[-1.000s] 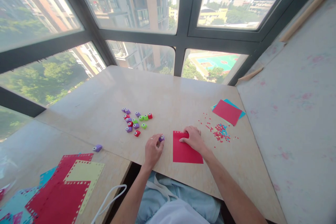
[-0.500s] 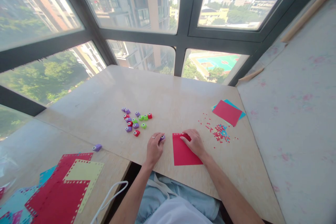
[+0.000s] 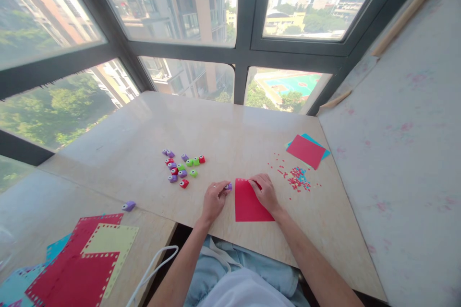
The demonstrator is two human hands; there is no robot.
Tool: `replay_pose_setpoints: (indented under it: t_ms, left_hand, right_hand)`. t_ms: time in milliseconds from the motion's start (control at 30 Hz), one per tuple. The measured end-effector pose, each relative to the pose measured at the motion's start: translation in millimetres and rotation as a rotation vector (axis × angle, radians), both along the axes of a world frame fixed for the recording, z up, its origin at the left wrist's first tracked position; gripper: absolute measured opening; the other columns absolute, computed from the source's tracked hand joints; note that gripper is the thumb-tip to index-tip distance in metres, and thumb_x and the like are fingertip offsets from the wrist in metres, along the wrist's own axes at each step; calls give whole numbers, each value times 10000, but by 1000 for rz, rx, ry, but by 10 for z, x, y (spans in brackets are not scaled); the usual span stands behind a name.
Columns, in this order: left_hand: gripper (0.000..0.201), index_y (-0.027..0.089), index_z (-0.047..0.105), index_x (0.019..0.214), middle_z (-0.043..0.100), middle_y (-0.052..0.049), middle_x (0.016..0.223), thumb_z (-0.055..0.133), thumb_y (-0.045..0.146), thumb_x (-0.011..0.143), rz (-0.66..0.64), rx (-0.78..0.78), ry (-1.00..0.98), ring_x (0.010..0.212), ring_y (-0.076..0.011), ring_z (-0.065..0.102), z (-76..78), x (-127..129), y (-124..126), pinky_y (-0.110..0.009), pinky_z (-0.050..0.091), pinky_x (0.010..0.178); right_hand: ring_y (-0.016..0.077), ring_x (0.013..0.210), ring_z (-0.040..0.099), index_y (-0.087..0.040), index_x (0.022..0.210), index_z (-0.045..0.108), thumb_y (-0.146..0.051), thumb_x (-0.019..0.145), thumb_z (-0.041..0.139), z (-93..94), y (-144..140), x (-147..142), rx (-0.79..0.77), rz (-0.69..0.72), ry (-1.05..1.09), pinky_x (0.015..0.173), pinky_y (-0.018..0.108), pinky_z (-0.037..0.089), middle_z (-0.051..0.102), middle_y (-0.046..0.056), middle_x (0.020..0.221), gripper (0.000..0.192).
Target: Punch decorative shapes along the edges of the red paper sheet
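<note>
The left hand (image 3: 213,200) pinches a purple punch (image 3: 228,186) in closed fingers beside the red paper (image 3: 248,206), which the right hand (image 3: 264,191) presses flat with loosely spread fingers.

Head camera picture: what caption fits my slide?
Left hand brings purple punch to red paper under right hand.

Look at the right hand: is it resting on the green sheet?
No. The right hand presses on a red sheet, while the left hand holds a purple punch.
</note>
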State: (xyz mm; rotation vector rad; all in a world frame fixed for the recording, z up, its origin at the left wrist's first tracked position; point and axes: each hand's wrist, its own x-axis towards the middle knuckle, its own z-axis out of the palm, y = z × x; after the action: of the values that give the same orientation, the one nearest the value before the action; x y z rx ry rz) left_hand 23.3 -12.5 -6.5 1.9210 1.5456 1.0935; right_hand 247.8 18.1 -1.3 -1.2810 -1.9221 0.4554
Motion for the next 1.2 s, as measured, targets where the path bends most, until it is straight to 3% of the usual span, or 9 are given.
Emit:
replay_pose_setpoints:
  t_ms: [767,1200]
  left_hand:
    - [306,271,729,1072,738,-46,1061,602,110,844,-38,27,-59,940,-194,682,-79,10,13,-369,547,859]
    - [299,249,729,1081,740,-47,1057,642,106,834,-59,17,-60,928,-194,670,-58,15,25,-350,533,843]
  right_hand:
    - [224,901,581,-219,900,685,-376,978,454,18,-46,1,-56,54,32,870,378,454,663,74,890,291]
    - [220,858,575,-210,882,681,-329,973,479,38,-30,-10,11,74,38,817,363,454,669,74,854,252]
